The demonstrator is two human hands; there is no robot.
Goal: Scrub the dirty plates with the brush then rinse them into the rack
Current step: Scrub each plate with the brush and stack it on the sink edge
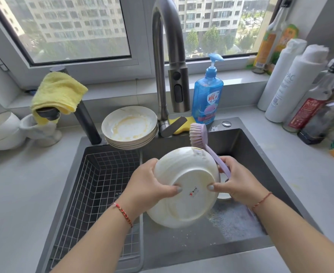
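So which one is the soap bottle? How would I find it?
Start at the tall grey faucet behind the sink. Right beside it, towards the right, stands the soap bottle. It is see-through blue with a dolphin-shaped pump, unlike the white and dark bottles farther right.

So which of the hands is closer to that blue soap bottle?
The right hand. It holds the purple brush below the blue soap bottle. The left hand grips the plate farther over, toward the wire rack.
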